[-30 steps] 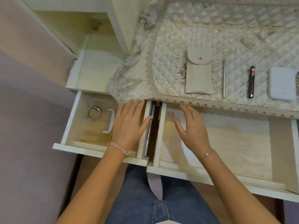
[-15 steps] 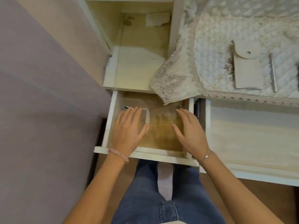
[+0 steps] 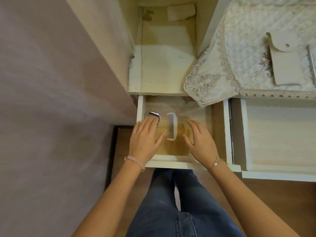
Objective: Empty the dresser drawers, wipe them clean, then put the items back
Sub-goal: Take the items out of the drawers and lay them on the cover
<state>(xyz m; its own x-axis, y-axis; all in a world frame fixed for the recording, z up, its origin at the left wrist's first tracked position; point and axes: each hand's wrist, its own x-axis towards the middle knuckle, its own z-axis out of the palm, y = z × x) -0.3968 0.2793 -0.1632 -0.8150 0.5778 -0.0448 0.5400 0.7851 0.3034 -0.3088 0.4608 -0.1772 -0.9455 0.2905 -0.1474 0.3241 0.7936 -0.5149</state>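
The small left drawer [image 3: 172, 164] is pulled out. Inside it lie a white comb [image 3: 172, 126] and, to its left, a silver ring-shaped clip [image 3: 152, 115]. My left hand [image 3: 145, 141] hovers with straight fingers over the drawer's left side, fingertips covering part of the clip, thumb near the comb's lower end. My right hand [image 3: 201, 142] is held flat over the drawer's right side, just right of the comb, holding nothing. The wide right drawer [image 3: 277, 173] is also open and its visible floor is bare.
A quilted lace-edged cloth [image 3: 239, 48] covers the dresser top, carrying a beige snap pouch [image 3: 287, 64]. An open shelf niche [image 3: 164, 65] sits behind the left drawer with a white crumpled cloth [image 3: 181, 11] at its back. A mauve wall [image 3: 51, 100] stands at left.
The view swung left from the wide drawer to the small left one. Both hands moved over into the left drawer; the left hand slid off the comb toward the clip.
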